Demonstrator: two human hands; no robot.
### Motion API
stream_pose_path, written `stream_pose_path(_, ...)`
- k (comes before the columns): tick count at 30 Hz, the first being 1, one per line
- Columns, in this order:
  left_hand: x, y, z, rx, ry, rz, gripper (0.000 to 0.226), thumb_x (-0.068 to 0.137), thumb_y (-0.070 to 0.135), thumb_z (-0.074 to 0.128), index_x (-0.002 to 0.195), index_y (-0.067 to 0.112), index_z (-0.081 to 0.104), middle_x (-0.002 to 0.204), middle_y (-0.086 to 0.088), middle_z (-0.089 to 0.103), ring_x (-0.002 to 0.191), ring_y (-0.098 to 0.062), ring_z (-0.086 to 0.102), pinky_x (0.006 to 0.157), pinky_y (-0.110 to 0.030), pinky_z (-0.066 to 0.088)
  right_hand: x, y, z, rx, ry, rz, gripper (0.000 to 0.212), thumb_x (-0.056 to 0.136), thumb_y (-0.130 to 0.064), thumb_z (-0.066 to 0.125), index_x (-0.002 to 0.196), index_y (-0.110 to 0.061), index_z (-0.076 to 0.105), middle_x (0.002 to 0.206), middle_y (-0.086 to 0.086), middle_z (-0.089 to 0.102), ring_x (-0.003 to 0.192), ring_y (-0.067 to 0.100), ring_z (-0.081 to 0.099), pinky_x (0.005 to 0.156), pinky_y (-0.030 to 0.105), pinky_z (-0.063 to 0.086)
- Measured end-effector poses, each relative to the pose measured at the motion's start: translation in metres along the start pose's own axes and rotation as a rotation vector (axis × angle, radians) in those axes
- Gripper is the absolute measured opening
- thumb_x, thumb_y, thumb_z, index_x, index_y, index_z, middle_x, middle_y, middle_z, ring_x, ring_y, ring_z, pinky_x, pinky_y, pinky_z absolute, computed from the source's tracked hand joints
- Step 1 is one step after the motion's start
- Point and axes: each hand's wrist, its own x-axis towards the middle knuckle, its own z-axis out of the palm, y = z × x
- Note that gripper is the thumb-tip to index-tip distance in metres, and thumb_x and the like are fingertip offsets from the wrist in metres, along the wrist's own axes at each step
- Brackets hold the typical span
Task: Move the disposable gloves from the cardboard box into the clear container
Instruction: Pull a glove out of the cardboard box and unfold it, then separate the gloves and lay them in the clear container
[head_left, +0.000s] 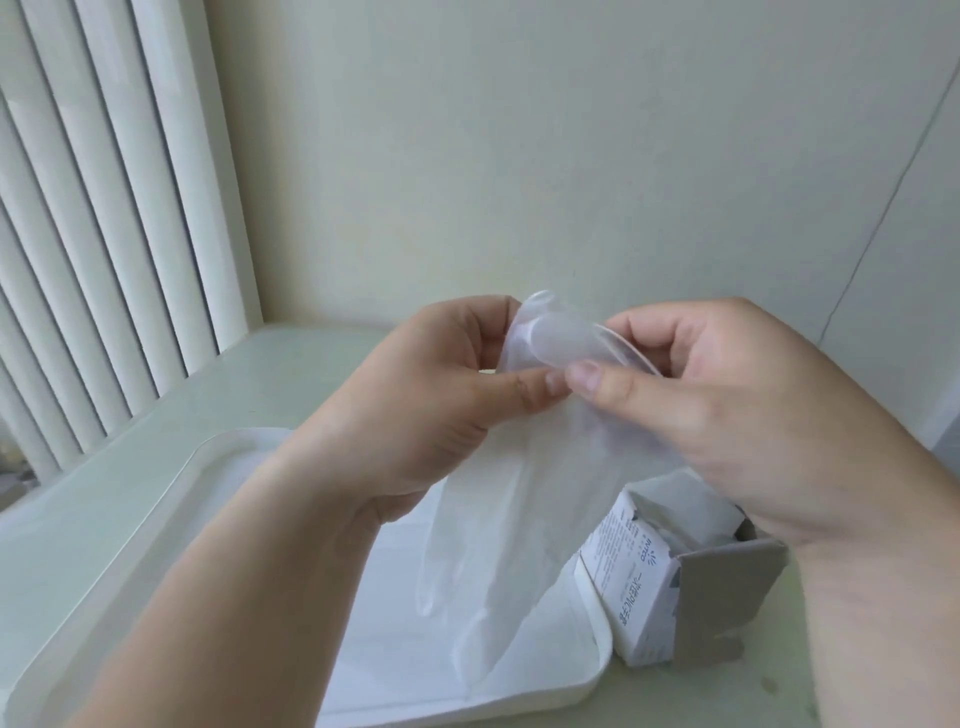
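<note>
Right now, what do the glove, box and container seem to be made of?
Glove: thin translucent plastic film, perhaps vinyl; it hangs limp and the container shows through it. Box: cardboard, printed white outside, raw grey on the inner flap. Container: rigid plastic, smooth and milky-clear, with a rounded moulded rim.

glove (498, 519) drapes over container (156, 499) opening; box (675, 571) flanks right.

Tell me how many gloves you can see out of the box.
1 clearly: a clear glove pinched at its cuff by the left hand and right hand, hanging over the clear container. Others may lie flat in the container or hidden in the cardboard box.
</note>
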Motion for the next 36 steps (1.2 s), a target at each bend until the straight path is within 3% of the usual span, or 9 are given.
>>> stream_pose_path(7,-0.01,-0.01,-0.015,0.05,-0.397,-0.163,0.047,0.081,-0.006,0.067,0.127,-0.002,0.06,0.122,-0.018,0.068,0.114,-0.032,0.065,0.095,-0.041,0.05,0.015,-0.015,0.018,0.234,0.218,-0.001,0.029,0.078,-0.031,0.069,0.074,-0.003,0.069,0.077,0.045,0.056,0.056,0.04,0.052,0.049,0.053,0.045)
stream_pose_path(11,-0.01,-0.02,-0.026,0.11,-0.27,-0.234,0.029,0.081,0.002,0.07,0.11,0.0,0.072,0.107,-0.013,0.074,0.1,-0.027,0.071,0.087,-0.035,0.055,0.017,-0.014,0.021,0.412,0.351,-0.032,0.024,0.088,-0.019,0.071,0.064,-0.012,0.07,0.065,0.019,0.055,0.058,0.029,0.048,0.049,0.034,0.04)
stream_pose_path(16,-0.017,-0.012,-0.066,0.056,-0.062,-0.261,0.015,0.079,0.013,0.072,0.087,0.001,0.076,0.081,-0.014,0.072,0.069,-0.028,0.068,0.058,-0.031,0.055,0.024,0.004,0.008,0.542,0.526,0.035,0.024,0.087,-0.01,0.07,0.064,-0.012,0.072,0.069,0.009,0.07,0.066,0.026,0.065,0.062,0.037,0.052)
stream_pose_path(20,-0.025,-0.008,-0.094,0.198,0.113,-0.362,0.039,0.076,0.028,0.074,0.088,-0.008,0.065,0.075,-0.02,0.063,0.07,-0.038,0.057,0.059,-0.044,0.036,0.031,0.032,0.022,0.087,0.387,0.239,0.016,0.075,-0.02,0.072,0.069,-0.005,0.069,0.063,0.013,0.063,0.057,0.022,0.059,0.056,0.036,0.047)
stream_pose_path(23,-0.027,-0.01,-0.093,0.453,0.24,-0.488,0.018,0.082,0.02,0.075,0.076,0.004,0.069,0.067,-0.007,0.067,0.059,-0.027,0.063,0.049,-0.029,0.042,0.034,0.044,0.041,-0.334,0.241,0.285,0.019,0.08,-0.016,0.065,0.078,0.003,0.063,0.057,0.013,0.057,0.046,0.022,0.054,0.049,0.034,0.045)
stream_pose_path(27,-0.023,-0.014,-0.078,0.715,0.176,-0.646,0.015,0.09,0.017,0.065,0.078,0.014,0.072,0.066,0.002,0.073,0.055,-0.021,0.071,0.047,-0.025,0.049,0.033,0.047,0.062,-0.732,0.019,0.359,0.021,0.086,-0.015,0.063,0.104,-0.008,0.07,0.094,0.012,0.074,0.086,0.031,0.071,0.076,0.041,0.059)
stream_pose_path(30,-0.016,-0.023,-0.063,0.869,0.079,-0.713,0.014,0.091,0.016,0.058,0.084,0.018,0.071,0.073,0.003,0.075,0.057,-0.018,0.073,0.059,-0.028,0.056,0.032,0.05,0.07,-0.855,-0.046,0.355,0.029,0.089,-0.012,0.062,0.118,-0.014,0.065,0.113,0.008,0.069,0.101,0.029,0.066,0.086,0.04,0.056)
stream_pose_path(33,-0.01,-0.033,-0.053,0.966,0.0,-0.79,0.014,0.093,0.011,0.053,0.09,0.013,0.067,0.078,-0.001,0.075,0.048,-0.013,0.067,0.047,-0.021,0.049,0.031,0.051,0.074,-0.891,-0.094,0.342,0.029,0.089,-0.01,0.061,0.118,-0.015,0.066,0.106,0.006,0.069,0.095,0.027,0.066,0.081,0.035,0.056)
stream_pose_path(36,-0.007,-0.04,-0.047,1.061,-0.066,-0.851,0.016,0.091,0.005,0.052,0.092,0.006,0.069,0.084,-0.004,0.076,0.05,-0.015,0.066,0.049,-0.02,0.047,0.029,0.039,0.07,-0.938,-0.049,0.322,0.025,0.088,-0.011,0.063,0.112,-0.017,0.067,0.098,0.005,0.069,0.089,0.028,0.067,0.078,0.034,0.056)
